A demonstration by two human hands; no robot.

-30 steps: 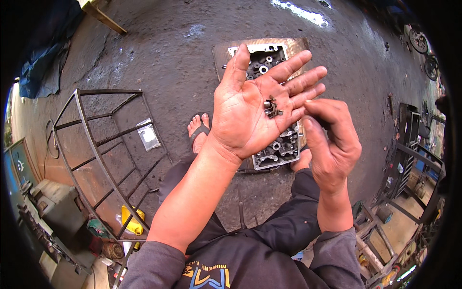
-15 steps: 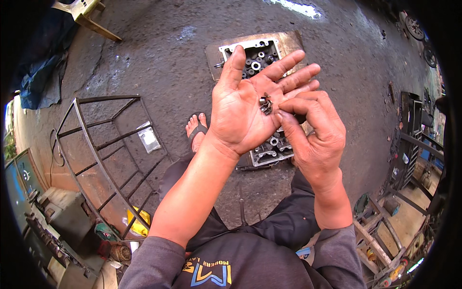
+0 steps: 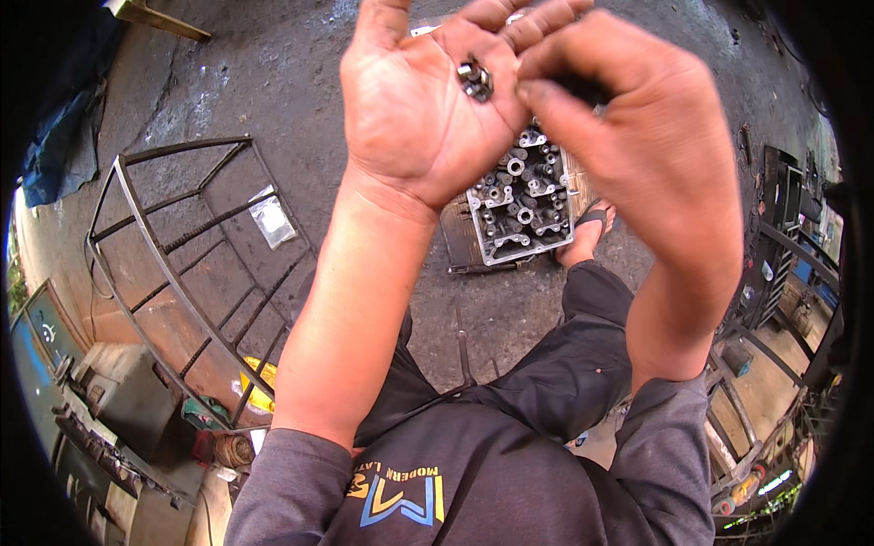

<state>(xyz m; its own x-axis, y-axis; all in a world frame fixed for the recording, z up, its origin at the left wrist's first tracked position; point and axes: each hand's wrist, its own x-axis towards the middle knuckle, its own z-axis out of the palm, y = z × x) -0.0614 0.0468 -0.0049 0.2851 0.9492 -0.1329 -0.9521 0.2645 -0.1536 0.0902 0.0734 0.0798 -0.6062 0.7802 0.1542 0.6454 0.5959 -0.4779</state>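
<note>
My left hand (image 3: 401, 123) is turned palm up, its fingers stretched out and partly cut off by the upper edge. On the palm lies a small heap of dark, shiny curved metal pieces (image 3: 474, 82), which look like valve collets. Beside it, my right hand (image 3: 651, 118) has thumb and forefinger brought together in a pinch at the edge of the left palm. What it pinches, if anything, is too small to see. Below both hands, an engine cylinder head (image 3: 525, 216) rests on the ground with its valve springs and bolt holes facing up; the hands cover its far part.
Flat brown cardboard (image 3: 460, 241) lies under the cylinder head. A black metal frame (image 3: 173, 246) stands at left, near a clear plastic packet (image 3: 272, 218) and a yellow bag (image 3: 259, 382). My sandalled foot (image 3: 590, 234) is close to the head's right side. Metal racks (image 3: 783, 255) stand at right.
Both hands have risen toward the top of the view and look larger. The near part of the cylinder head now shows more fully. The pieces remain on my left palm.
</note>
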